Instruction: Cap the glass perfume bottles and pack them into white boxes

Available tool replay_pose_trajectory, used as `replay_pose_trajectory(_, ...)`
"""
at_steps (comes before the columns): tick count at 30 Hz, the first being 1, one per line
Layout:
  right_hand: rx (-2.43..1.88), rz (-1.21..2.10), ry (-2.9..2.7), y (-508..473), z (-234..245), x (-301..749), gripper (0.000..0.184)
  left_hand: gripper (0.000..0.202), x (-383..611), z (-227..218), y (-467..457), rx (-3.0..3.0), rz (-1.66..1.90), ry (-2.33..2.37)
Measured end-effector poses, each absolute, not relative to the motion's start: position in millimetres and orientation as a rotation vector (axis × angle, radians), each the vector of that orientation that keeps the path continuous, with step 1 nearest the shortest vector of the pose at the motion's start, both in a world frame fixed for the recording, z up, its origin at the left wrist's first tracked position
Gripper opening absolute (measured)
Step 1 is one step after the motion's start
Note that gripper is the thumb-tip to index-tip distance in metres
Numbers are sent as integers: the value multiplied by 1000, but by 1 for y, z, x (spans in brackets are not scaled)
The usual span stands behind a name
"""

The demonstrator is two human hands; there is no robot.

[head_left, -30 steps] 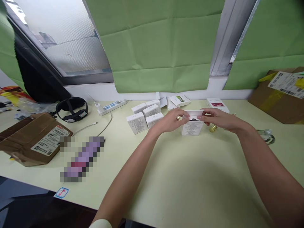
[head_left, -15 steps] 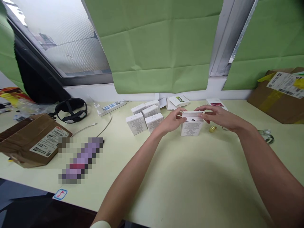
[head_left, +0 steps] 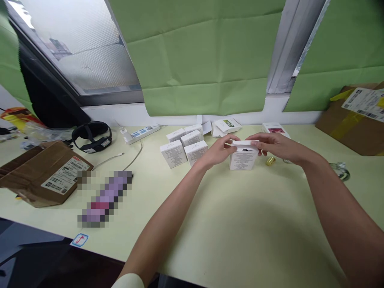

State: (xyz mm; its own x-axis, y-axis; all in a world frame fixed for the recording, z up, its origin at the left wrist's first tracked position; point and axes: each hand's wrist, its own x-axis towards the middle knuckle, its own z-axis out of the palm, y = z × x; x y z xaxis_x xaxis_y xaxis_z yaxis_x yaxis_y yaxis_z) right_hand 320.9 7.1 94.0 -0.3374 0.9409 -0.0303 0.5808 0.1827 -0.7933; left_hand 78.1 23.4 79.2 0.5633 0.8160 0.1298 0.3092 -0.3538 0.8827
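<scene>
A small white carton (head_left: pixel 242 161) with printed text on its front stands upright on the pale table. My left hand (head_left: pixel 221 151) grips its top left corner, thumb at the front and fingers behind. On the opposite side my right hand (head_left: pixel 274 147) has its thumb and fingers closed on the top right corner. The lid flap is folded almost level over the carton's top, and a dark spot shows at the opening's front edge. Just right of the carton lies a small gold cap (head_left: pixel 270 161). Several similar white cartons (head_left: pixel 173 154) stand grouped to the left.
Flat white boxes (head_left: pixel 226 126) and a box with a red picture (head_left: pixel 275 130) lie near the wall. Brown cardboard boxes stand left (head_left: pixel 57 176) and right (head_left: pixel 354 124). A headset (head_left: pixel 91 138), power strip (head_left: pixel 142 134), cable and blurred purple object (head_left: pixel 105 198) occupy the left side.
The carton's lid flap has tipped down from raised to nearly level under both hands. The camera view has shifted slightly.
</scene>
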Motion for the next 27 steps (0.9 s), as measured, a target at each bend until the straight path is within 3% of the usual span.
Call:
replay_pose_trajectory(20, -1522, 1016, -2110, 6, 94, 325, 54, 38, 73, 83, 29, 1797, 607, 759)
replay_pose_trajectory(27, -1514, 1051, -2094, 3, 98, 322, 56, 34, 71, 89, 24, 1830, 576, 784)
